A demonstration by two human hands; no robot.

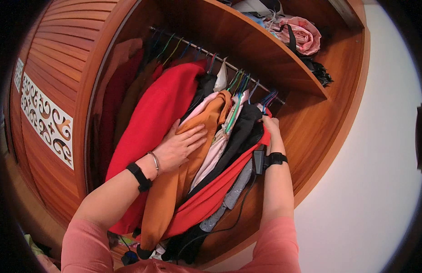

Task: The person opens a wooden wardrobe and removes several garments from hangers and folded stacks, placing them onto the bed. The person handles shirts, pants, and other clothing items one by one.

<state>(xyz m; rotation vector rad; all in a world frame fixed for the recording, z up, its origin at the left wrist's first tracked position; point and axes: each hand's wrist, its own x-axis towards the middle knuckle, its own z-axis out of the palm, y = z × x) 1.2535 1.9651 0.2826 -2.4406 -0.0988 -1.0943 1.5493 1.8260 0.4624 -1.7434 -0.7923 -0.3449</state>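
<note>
My left hand (182, 145) lies with spread fingers against an orange-brown garment (194, 153), beside a large red coat (153, 119). At the right end of the hanging clothes, my right hand (271, 124) is at the top of a red garment (228, 177) and a black one (243, 131); its fingertips are partly hidden, so its grip is unclear. Between the hands hang a pale pink garment (209, 163) and a green hanger (233, 119). Several coloured hangers carry the clothes on a metal rod (194, 46).
A wooden shelf (265, 37) above the rod holds a rolled pink floral cloth (301, 36) and a black plastic bag (318, 71). The slatted wardrobe door (57, 102) stands at left, a white wall (367, 136) at right. A cable (236, 221) runs down from my right wrist.
</note>
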